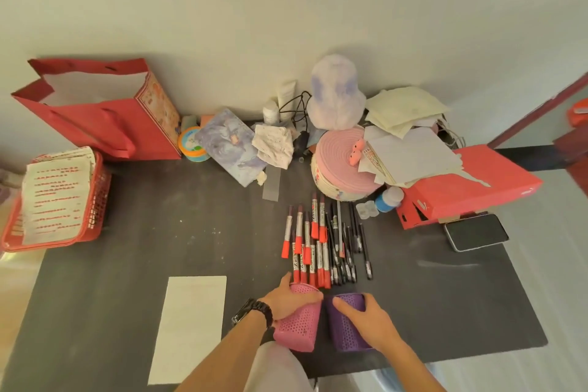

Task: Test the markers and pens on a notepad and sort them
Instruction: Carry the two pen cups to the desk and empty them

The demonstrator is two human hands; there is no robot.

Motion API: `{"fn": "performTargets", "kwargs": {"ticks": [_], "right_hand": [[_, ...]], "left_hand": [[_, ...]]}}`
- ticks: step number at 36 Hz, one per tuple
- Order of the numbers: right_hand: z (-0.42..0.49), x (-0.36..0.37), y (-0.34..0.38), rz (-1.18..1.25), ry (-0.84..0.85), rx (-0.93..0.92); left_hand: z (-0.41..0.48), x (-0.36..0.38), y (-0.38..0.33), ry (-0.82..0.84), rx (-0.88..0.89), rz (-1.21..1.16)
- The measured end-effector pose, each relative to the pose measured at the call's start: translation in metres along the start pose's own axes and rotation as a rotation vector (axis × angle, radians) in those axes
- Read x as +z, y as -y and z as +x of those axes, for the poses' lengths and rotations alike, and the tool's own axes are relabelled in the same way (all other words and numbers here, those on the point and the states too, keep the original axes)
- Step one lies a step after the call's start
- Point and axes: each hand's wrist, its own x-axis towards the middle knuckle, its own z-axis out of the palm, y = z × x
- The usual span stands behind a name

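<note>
Gripping the pink cup [297,325] in my left hand [288,299], my right hand [366,320] clasps the purple cup [345,328] beside the markers [307,245].

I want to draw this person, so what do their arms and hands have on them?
The left arm and right arm show no sleeves. The left hand has a chunky black wristwatch on its wrist. The right hand wears nothing that shows: no glove, ring or band.
</note>
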Motion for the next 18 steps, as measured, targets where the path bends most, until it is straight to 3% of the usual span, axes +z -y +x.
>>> {"fn": "performTargets", "kwargs": {"ticks": [4,11,18], "right_hand": [[-0.010,0.008,-0.013,0.123,-0.057,-0.037],[-0.035,0.014,-0.026,0.318,0.006,-0.179],[-0.058,0.025,-0.040,0.322,0.070,-0.282]], "left_hand": [[-0.013,0.001,0.020,-0.082,0.014,-0.056],[-0.079,0.015,0.082,-0.545,0.148,-0.352],[-0.134,0.039,0.154,-0.865,0.164,-0.536]]}}
